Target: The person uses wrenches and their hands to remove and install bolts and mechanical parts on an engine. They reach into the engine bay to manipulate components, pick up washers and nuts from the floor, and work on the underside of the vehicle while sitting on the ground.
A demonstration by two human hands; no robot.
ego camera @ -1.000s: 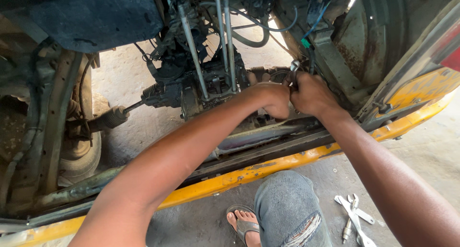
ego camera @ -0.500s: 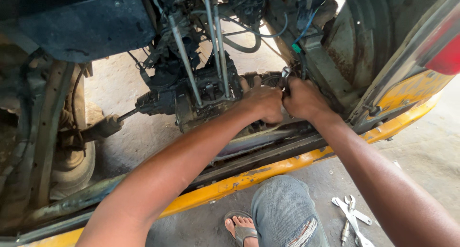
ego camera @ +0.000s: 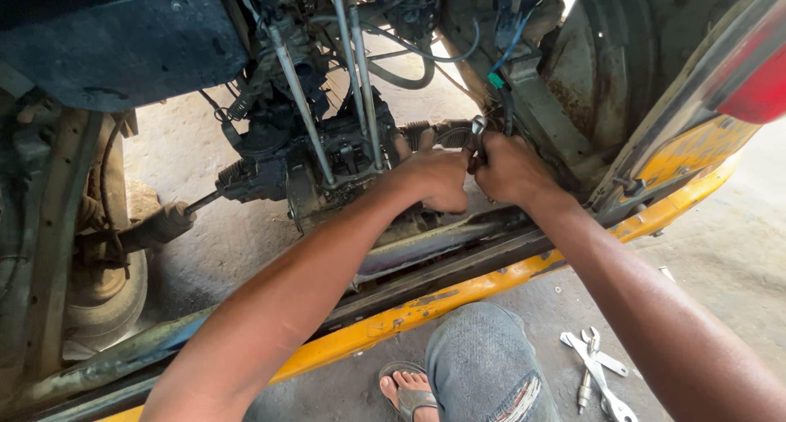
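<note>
Head view into the open underside of a yellow-framed vehicle (ego camera: 458,295). Both bare hands meet at the right end of the dark steering-rack assembly (ego camera: 319,172), which lies across the middle of the opening. The left hand (ego camera: 434,176) is curled, fingers pressed together, around the ribbed rubber boot (ego camera: 426,133) on the assembly's right end. The right hand (ego camera: 512,170) is closed beside it, touching the left hand, and grips the handle of a metal tool (ego camera: 477,128) whose bright tip shows just above the knuckles; whether the tip sits on a fastener cannot be told.

From the assembly's left end a thin rod (ego camera: 201,203) runs to a second boot (ego camera: 155,225) near the wheel (ego camera: 102,295) at the left edge of the opening. Bright metal tubes (ego camera: 307,103) rise upright from the assembly, and hoses and a blue wire (ego camera: 512,33) hang above the hands. A rusted panel (ego camera: 602,86) stands to the right of the hands.

On the concrete floor (ego camera: 729,250) below the yellow frame: the person's knee in torn jeans (ego camera: 483,365), a sandalled foot (ego camera: 409,389), and several spanners (ego camera: 594,373) lying crossed to the right of the knee.
</note>
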